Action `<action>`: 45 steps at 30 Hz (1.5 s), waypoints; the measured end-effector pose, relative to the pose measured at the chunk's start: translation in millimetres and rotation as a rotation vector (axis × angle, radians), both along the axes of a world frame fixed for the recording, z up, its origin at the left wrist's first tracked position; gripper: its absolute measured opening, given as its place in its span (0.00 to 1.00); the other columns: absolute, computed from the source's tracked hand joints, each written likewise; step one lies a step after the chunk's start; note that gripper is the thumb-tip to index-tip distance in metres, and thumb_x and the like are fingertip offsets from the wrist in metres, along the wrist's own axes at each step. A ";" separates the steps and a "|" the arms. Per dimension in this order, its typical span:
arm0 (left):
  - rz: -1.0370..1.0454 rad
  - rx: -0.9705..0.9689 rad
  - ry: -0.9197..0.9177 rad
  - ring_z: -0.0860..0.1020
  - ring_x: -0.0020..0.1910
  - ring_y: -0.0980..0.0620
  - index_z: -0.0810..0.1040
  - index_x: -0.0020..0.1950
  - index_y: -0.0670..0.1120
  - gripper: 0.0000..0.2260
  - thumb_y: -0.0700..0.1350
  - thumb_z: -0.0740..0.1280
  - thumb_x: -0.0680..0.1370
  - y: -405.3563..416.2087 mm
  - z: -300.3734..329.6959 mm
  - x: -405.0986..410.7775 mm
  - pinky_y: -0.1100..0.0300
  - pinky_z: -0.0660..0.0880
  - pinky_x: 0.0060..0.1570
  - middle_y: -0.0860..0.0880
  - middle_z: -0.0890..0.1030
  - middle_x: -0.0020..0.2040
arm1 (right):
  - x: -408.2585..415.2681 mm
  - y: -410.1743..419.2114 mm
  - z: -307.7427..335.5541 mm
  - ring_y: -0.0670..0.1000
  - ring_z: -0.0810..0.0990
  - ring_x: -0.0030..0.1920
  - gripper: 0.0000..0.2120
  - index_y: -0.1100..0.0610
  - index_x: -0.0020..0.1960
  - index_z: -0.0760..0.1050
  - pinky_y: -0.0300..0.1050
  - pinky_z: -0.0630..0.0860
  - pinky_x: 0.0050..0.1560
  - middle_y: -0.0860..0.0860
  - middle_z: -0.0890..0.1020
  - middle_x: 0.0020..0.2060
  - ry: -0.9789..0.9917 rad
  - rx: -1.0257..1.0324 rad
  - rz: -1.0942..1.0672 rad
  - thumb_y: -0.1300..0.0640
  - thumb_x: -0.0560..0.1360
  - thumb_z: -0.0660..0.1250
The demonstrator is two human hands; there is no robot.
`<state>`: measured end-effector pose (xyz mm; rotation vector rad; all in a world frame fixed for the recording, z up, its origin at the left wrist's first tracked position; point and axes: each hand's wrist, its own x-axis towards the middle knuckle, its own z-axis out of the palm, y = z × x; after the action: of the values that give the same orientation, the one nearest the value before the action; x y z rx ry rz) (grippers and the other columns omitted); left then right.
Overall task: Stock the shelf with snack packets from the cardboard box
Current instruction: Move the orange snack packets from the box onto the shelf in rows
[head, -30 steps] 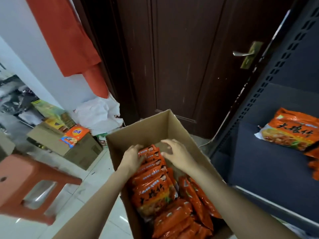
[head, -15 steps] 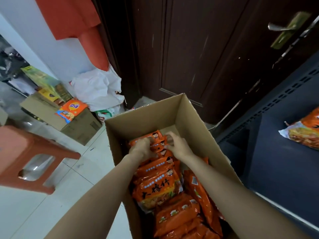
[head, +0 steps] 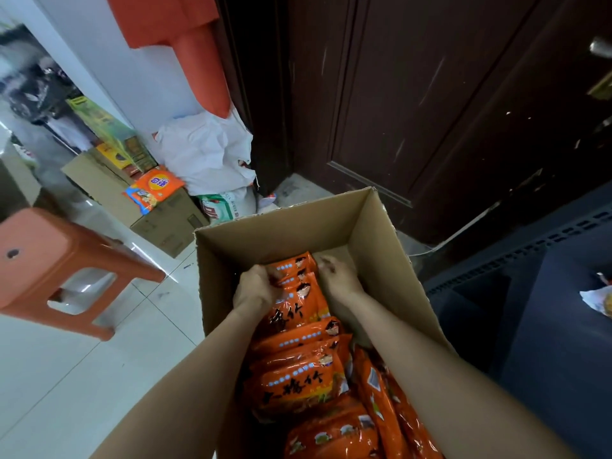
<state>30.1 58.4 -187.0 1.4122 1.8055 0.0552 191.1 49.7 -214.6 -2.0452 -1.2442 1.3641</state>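
Left of the left hand (head: 256,293), a red stool (head: 49,260) runs off the frame edge; right of the right hand (head: 337,279), a packet (head: 601,298) on the shelf (head: 530,309) is cut off; the left hand's fingertips are hidden behind snack packets (head: 298,293).

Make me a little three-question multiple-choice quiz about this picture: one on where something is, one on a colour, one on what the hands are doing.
1. Where does the plastic stool stand?
A. Left of the cardboard box
B. Inside the box
C. On the shelf

2. What colour are the snack packets in the box?
A. Green
B. Orange
C. Blue

3. What are the two hands doing?
A. Hanging idle
B. Turning the door handle
C. Gripping packets in the box

Answers:
1 A: the stool sits on the tiles left of the cardboard box.
2 B: every wrapper there is orange.
3 C: the left hand and right hand clasp a bunch from both sides.
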 end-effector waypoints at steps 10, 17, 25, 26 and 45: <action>0.016 -0.025 0.001 0.74 0.63 0.48 0.79 0.59 0.47 0.21 0.40 0.76 0.67 3.1 -10.4 -1.3 0.56 0.70 0.63 0.46 0.78 0.62 | -9.3 21.0 -30.8 0.54 0.79 0.53 0.10 0.60 0.57 0.77 0.46 0.74 0.54 0.57 0.80 0.56 0.176 -0.142 -0.200 0.61 0.78 0.62; 0.039 0.070 0.034 0.79 0.52 0.49 0.80 0.40 0.51 0.06 0.43 0.75 0.69 -1.9 8.0 1.2 0.57 0.75 0.53 0.49 0.82 0.51 | -6.0 12.7 -15.1 0.51 0.77 0.48 0.05 0.54 0.43 0.76 0.45 0.72 0.51 0.51 0.79 0.45 0.171 0.001 -0.160 0.60 0.77 0.63; -0.115 0.354 0.034 0.79 0.47 0.52 0.79 0.40 0.53 0.04 0.45 0.71 0.73 -19.9 52.2 -0.3 0.57 0.76 0.48 0.53 0.82 0.46 | 2.1 -14.8 53.2 0.50 0.79 0.46 0.04 0.53 0.45 0.76 0.51 0.77 0.52 0.51 0.81 0.44 0.056 0.271 -0.052 0.59 0.77 0.64; -0.140 0.397 0.021 0.79 0.49 0.52 0.78 0.39 0.54 0.05 0.45 0.70 0.73 -22.4 59.5 -1.7 0.56 0.76 0.50 0.52 0.81 0.48 | 2.3 -19.5 66.8 0.49 0.79 0.45 0.04 0.54 0.45 0.77 0.49 0.77 0.50 0.50 0.81 0.43 0.018 0.320 -0.031 0.59 0.77 0.64; -0.449 0.926 -0.565 0.77 0.44 0.57 0.84 0.44 0.50 0.03 0.44 0.73 0.71 -96.6 239.4 69.3 0.65 0.71 0.45 0.56 0.79 0.41 | 73.5 -180.2 281.9 0.43 0.77 0.39 0.06 0.51 0.42 0.76 0.39 0.70 0.40 0.41 0.78 0.35 -0.428 0.932 -0.476 0.58 0.77 0.64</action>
<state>99.5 -38.2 52.4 2.1134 0.9565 1.0497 264.6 -130.5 67.3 -1.7597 -1.1190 0.0568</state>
